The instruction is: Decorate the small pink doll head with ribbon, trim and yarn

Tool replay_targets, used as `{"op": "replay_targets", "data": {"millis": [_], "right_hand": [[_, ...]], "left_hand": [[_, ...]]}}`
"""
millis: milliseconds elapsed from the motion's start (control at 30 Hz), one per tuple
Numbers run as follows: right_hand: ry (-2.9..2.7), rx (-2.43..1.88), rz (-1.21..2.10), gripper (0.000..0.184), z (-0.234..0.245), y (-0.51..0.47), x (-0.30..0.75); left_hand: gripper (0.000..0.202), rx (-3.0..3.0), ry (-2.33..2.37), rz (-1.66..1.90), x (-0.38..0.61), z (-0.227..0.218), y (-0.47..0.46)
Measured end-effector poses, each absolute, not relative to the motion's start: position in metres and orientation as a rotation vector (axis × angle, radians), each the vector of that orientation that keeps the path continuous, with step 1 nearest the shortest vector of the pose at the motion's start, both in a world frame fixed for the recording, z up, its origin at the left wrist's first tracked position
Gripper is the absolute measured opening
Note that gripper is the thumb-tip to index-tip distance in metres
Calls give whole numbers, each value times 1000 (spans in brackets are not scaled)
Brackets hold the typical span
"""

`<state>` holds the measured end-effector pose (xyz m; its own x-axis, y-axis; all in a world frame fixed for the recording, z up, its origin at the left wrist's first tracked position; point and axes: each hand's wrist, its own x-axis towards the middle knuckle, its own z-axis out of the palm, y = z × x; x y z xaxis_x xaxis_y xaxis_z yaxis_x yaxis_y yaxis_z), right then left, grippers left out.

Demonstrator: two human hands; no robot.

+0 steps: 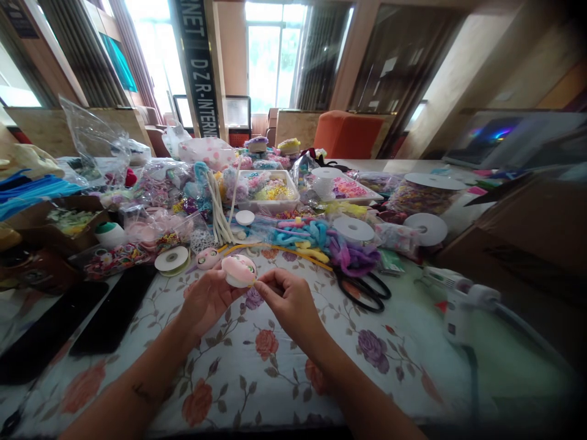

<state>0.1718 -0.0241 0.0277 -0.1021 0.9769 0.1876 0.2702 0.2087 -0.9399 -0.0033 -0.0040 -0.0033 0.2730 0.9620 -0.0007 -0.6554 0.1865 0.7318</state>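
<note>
My left hand (207,297) grips a small round pink doll-like head (238,269) with painted eyes, held up over the floral tablecloth (257,360). My right hand (288,298) is closed in a pinch on a thin yellow strand (257,282) right at the edge of that pink piece. A second small pink face piece (207,257) lies on the table just left of my hands. Yellow, blue and purple fuzzy pipe cleaners (316,238) lie just beyond my hands.
Black-handled scissors (362,290) lie right of my hands. A white glue gun (458,302) stands at the right. Ribbon spools (172,259), white trays of beads (270,189), plastic bags and a cardboard box (527,238) crowd the back. Two dark flat objects (114,308) lie at the left.
</note>
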Motion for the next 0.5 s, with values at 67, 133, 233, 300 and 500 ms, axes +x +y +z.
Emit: {"op": "replay_targets", "data": {"millis": [67, 133, 233, 300, 500], "right_hand": [[-1565, -1220, 945, 19, 27, -24, 171], [-1575, -1221, 931, 18, 25, -24, 171], [-1590, -1231, 916, 18, 24, -24, 171], [-1595, -1243, 896, 18, 24, -24, 172], [-1589, -1270, 869, 15, 21, -20, 173]], "left_hand": [[45, 691, 533, 1201, -4, -4, -3], [46, 675, 529, 1182, -4, -5, -3], [47, 646, 527, 1147, -4, -4, -2], [48, 624, 539, 1140, -4, -3, -2], [42, 610, 526, 1113, -4, -3, -3]]}}
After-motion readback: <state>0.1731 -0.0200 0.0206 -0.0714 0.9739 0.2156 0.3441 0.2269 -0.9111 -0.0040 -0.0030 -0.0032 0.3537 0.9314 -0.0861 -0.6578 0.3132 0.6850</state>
